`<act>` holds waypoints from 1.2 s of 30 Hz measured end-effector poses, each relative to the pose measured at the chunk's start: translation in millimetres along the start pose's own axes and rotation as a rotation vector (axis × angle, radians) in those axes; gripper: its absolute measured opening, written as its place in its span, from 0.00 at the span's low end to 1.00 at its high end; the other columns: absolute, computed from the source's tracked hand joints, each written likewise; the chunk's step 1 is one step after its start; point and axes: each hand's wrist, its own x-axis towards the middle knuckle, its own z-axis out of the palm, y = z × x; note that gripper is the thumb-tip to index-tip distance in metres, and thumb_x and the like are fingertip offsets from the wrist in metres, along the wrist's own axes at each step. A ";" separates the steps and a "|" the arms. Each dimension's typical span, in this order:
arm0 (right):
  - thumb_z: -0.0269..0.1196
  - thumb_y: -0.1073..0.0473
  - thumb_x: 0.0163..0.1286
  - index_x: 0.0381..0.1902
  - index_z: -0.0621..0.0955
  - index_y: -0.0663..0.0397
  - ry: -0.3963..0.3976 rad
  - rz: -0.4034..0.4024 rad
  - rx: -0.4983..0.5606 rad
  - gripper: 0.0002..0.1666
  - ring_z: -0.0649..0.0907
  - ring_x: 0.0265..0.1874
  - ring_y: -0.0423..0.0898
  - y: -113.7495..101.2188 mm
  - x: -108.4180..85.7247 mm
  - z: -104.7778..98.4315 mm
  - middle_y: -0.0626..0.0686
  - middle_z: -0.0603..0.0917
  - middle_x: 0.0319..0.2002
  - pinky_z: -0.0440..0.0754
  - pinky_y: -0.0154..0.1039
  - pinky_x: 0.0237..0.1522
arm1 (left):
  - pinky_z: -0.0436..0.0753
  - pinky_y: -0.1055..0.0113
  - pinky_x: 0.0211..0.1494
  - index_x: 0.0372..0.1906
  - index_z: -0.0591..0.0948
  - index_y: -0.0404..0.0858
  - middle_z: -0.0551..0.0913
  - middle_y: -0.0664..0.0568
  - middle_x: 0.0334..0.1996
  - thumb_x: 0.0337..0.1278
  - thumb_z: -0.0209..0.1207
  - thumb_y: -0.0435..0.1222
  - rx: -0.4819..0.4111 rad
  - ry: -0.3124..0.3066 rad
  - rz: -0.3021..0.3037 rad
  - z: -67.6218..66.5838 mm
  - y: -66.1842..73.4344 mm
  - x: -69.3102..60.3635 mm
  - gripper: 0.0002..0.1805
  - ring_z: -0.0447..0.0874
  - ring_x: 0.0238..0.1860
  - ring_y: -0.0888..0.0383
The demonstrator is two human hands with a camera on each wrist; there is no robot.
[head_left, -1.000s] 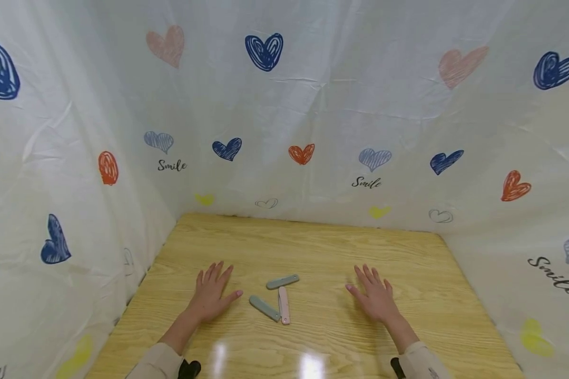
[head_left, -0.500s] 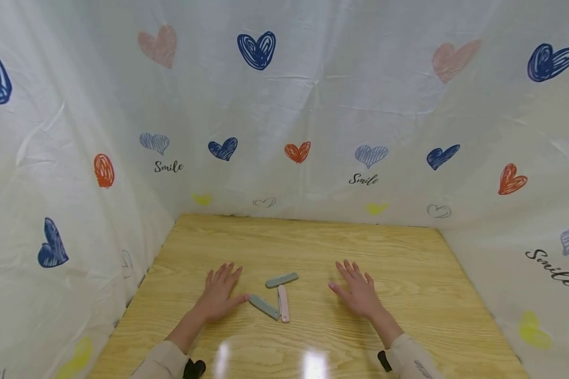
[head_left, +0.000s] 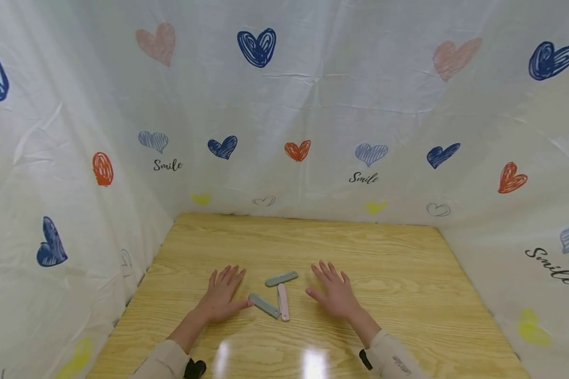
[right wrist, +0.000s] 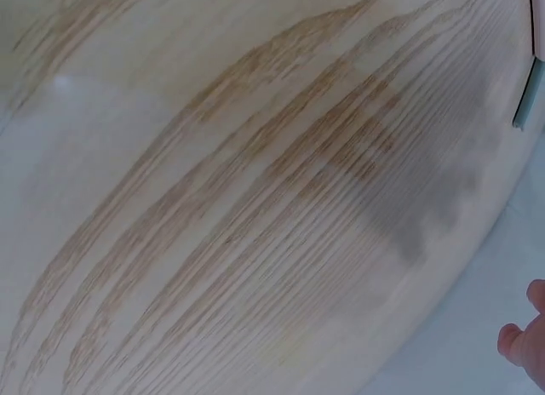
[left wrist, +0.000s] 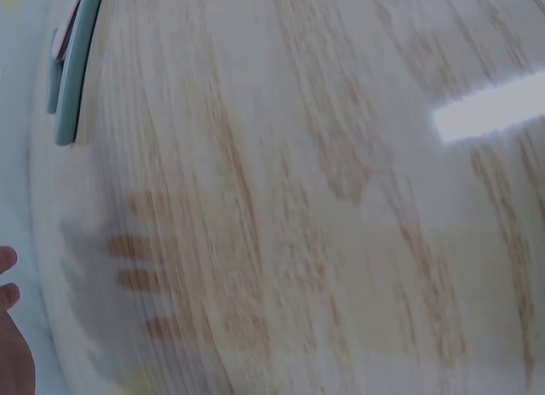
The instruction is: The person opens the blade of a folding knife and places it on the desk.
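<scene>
Three slim things that look like folded pocket knives lie close together mid-table in the head view. One grey-green knife (head_left: 282, 279) is at the back, a second grey-green knife (head_left: 264, 306) slants at the front left, and a pink knife (head_left: 283, 302) lies between them. My left hand (head_left: 223, 297) is left of them, fingers spread, its thumb at the near-left knife's end; contact cannot be told. To their right is my right hand (head_left: 334, 295), fingers extended, holding nothing. Both wrist views catch only fingertips, with hand shadows on the wood.
The wooden table (head_left: 360, 247) has light glare near its front. A white curtain (head_left: 322, 105) printed with hearts and "Smile" surrounds its back and sides. Dark straps (head_left: 194, 368) show at both sleeves.
My right hand has moved left, closer to the knives. The left hand has shifted slightly right, bringing its thumb to the near-left knife. The knives have stayed in place.
</scene>
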 end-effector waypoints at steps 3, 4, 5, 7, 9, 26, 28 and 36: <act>0.54 0.33 0.68 0.74 0.61 0.45 0.000 -0.028 -0.004 0.43 0.56 0.75 0.60 -7.2 2.2 4.2 0.58 0.60 0.75 0.50 0.70 0.69 | 0.41 0.33 0.72 0.74 0.60 0.39 0.58 0.38 0.74 0.54 0.59 0.61 0.013 -0.015 0.010 1.2 -0.7 -0.6 0.48 0.49 0.75 0.36; 0.54 0.33 0.68 0.74 0.62 0.45 -0.002 -0.036 -0.001 0.43 0.56 0.75 0.60 -9.8 2.9 5.8 0.58 0.60 0.75 0.50 0.69 0.69 | 0.41 0.33 0.72 0.74 0.60 0.39 0.58 0.38 0.74 0.54 0.59 0.62 0.019 -0.018 0.012 1.7 -0.9 -0.9 0.49 0.49 0.75 0.37; 0.55 0.34 0.68 0.74 0.62 0.46 -0.002 -0.049 -0.001 0.42 0.56 0.75 0.60 -12.3 3.5 7.5 0.58 0.60 0.74 0.50 0.70 0.69 | 0.41 0.33 0.72 0.74 0.60 0.39 0.59 0.38 0.73 0.53 0.59 0.63 0.030 -0.018 0.016 2.6 -1.2 -1.1 0.50 0.50 0.75 0.37; 0.55 0.34 0.68 0.74 0.63 0.46 -0.012 -0.068 -0.002 0.42 0.56 0.75 0.60 -17.5 4.9 11.7 0.59 0.60 0.75 0.50 0.70 0.69 | 0.42 0.33 0.72 0.74 0.60 0.39 0.60 0.38 0.73 0.52 0.59 0.64 0.043 -0.012 0.027 4.4 -1.5 -1.8 0.50 0.51 0.75 0.36; 0.54 0.34 0.68 0.74 0.63 0.46 -0.026 -0.084 -0.003 0.42 0.56 0.75 0.60 -23.0 5.7 16.1 0.59 0.60 0.75 0.50 0.70 0.69 | 0.43 0.32 0.72 0.74 0.61 0.39 0.60 0.37 0.72 0.52 0.58 0.64 0.051 -0.003 0.037 6.3 -1.7 -2.4 0.50 0.52 0.74 0.36; 0.55 0.37 0.70 0.73 0.63 0.51 -0.099 -0.194 -0.019 0.41 0.57 0.74 0.64 -46.3 2.4 44.3 0.62 0.59 0.74 0.53 0.72 0.67 | 0.42 0.33 0.72 0.75 0.58 0.40 0.58 0.37 0.73 0.56 0.56 0.64 0.043 -0.078 0.054 18.3 2.0 -6.9 0.49 0.50 0.75 0.36; 0.55 0.37 0.70 0.73 0.63 0.51 -0.113 -0.199 -0.027 0.41 0.56 0.74 0.64 -46.9 1.3 48.0 0.62 0.59 0.74 0.52 0.72 0.67 | 0.43 0.32 0.72 0.75 0.58 0.39 0.58 0.37 0.73 0.56 0.56 0.64 0.035 -0.084 0.064 21.0 1.8 -8.4 0.49 0.50 0.75 0.35; 0.56 0.34 0.67 0.73 0.64 0.45 -0.134 -0.224 -0.109 0.42 0.58 0.74 0.61 -50.5 0.9 60.5 0.59 0.60 0.74 0.55 0.69 0.68 | 0.47 0.35 0.73 0.75 0.58 0.40 0.56 0.38 0.75 0.56 0.55 0.65 0.061 -0.095 0.082 28.3 0.6 -11.1 0.49 0.49 0.76 0.38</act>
